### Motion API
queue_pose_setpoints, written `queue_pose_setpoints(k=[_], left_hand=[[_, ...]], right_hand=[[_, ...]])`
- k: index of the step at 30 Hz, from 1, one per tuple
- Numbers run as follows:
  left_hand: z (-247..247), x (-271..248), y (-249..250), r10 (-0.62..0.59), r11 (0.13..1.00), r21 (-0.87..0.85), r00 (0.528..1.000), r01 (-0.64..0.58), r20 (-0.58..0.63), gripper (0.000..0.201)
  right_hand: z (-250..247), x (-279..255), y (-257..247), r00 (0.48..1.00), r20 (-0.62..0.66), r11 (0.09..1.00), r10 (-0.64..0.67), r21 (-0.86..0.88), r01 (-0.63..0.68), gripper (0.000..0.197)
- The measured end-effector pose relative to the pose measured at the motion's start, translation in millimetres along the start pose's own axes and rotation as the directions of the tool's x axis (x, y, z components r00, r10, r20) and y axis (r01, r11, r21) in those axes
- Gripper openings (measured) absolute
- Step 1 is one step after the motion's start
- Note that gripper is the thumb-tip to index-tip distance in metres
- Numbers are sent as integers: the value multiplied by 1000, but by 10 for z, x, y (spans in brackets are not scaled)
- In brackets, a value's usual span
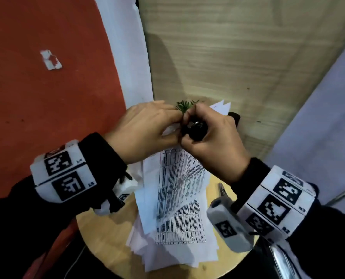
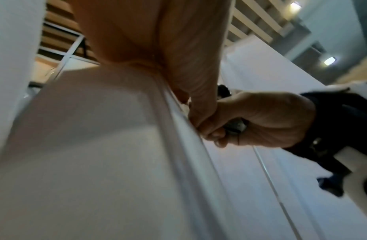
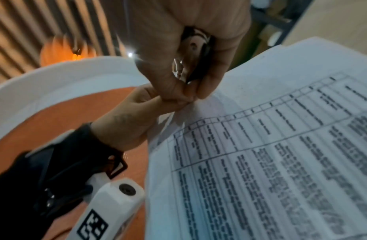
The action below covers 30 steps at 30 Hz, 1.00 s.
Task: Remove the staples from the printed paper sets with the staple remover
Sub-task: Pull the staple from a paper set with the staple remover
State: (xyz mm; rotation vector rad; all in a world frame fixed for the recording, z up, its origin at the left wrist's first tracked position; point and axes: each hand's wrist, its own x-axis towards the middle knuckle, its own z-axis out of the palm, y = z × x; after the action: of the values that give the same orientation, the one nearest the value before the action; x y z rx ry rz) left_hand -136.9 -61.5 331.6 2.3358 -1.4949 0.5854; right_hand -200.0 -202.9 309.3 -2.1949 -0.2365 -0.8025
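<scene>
On the round pale wooden bench [image 1: 224,264] nearest the person lies a loose pile of white printed sheets [image 1: 179,244]. Above it hangs a lifted white paper set printed with black tables [image 1: 179,178], its top corner pinched by the left hand [image 1: 145,129]. Touching it, the right hand [image 1: 213,137] has its fingers [image 3: 209,84] curled round a black-and-chrome staple remover [image 1: 194,128] at that corner.

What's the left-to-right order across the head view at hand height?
Red floor → white wall strip → left hand, pinching the paper set's corner → staple remover → right hand, gripping the remover → wood-grain panel → pale panel at the right edge.
</scene>
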Motion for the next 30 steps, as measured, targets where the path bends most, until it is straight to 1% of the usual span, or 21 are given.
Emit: queue_pose_setpoints(k=[2, 3, 4, 5, 6, 7, 8, 10, 12, 14, 15, 16, 17, 18, 19, 20, 21, 23, 25, 27, 30], left_hand=[[1, 2, -7, 29, 999, 25, 1000, -29, -6, 24], [9, 13, -3, 29, 998, 49, 999, -28, -16, 23], [23, 28, 8, 22, 996, 83, 999, -19, -37, 23], [50, 30, 15, 12, 993, 120, 998, -4, -64, 24], [80, 30, 25, 4, 988, 152, 995, 11, -98, 26], [112, 23, 31, -3, 985, 171, 991, 26, -135, 28], [136, 11, 31, -5, 984, 176, 986, 36, -170, 29], [155, -13, 24, 2, 982, 184, 975, 40, -224, 30], [159, -25, 27, -7, 980, 190, 968, 56, -249, 28], [153, -18, 30, -62, 985, 137, 960, 103, -274, 26], [142, -13, 38, -107, 986, 92, 954, 138, -280, 26], [130, -10, 43, -161, 984, 30, 946, 176, -280, 28], [125, -15, 36, -221, 975, -65, 937, 211, -272, 30], [120, -22, 20, -288, 951, -191, 923, 245, -254, 33], [116, -34, 2, -354, 907, -320, 907, 274, -228, 34], [110, -55, -15, -403, 864, -406, 892, 297, -206, 34], [106, -76, -31, -426, 846, -433, 884, 312, -194, 32], [93, -116, -70, -430, 851, -411, 883, 327, -188, 26], [59, -140, -135, -435, 855, -384, 885, 347, -168, 28], [26, -148, -213, -412, 862, -371, 903, 346, -117, 35], [-5, -150, -288, -360, 842, -436, 933, 316, -19, 33]], right_hand=[[-34, 23, -2, 999, 8, 997, -52, -53, 52, 19], [-31, 40, 1, 999, -10, 998, -40, -54, 40, 19], [-17, 60, 11, 999, -38, 999, 2, -33, -4, 20], [9, 70, 13, 995, -67, 996, 79, 37, -76, 18], [31, 78, 12, 980, -88, 974, 180, 154, -165, 17], [48, 81, 14, 955, -85, 924, 284, 292, -248, 16], [60, 78, 17, 928, -62, 854, 368, 416, -311, 18], [84, 63, 6, 879, 12, 699, 477, 601, -388, 29], [119, 45, -11, 850, 63, 573, 524, 712, -406, 31], [172, 49, -29, 833, 55, 503, 550, 775, -383, 30], [195, 53, -44, 830, 30, 487, 557, 797, -357, 30], [218, 61, -60, 828, -9, 489, 560, 811, -322, 29], [233, 66, -72, 830, -63, 517, 555, 807, -285, 27], [240, 75, -80, 833, -125, 567, 539, 785, -249, 24], [233, 83, -81, 834, -182, 619, 521, 753, -222, 20], [215, 87, -71, 834, -222, 659, 506, 723, -208, 19], [194, 93, -42, 833, -243, 682, 498, 703, -202, 19], [148, 86, 48, 832, -260, 733, 490, 640, -231, 18], [144, 52, 157, 845, -247, 792, 475, 538, -288, 17], [173, 4, 257, 856, -210, 824, 472, 452, -343, 17], [202, -25, 395, 864, -179, 858, 471, 323, -400, 26]])
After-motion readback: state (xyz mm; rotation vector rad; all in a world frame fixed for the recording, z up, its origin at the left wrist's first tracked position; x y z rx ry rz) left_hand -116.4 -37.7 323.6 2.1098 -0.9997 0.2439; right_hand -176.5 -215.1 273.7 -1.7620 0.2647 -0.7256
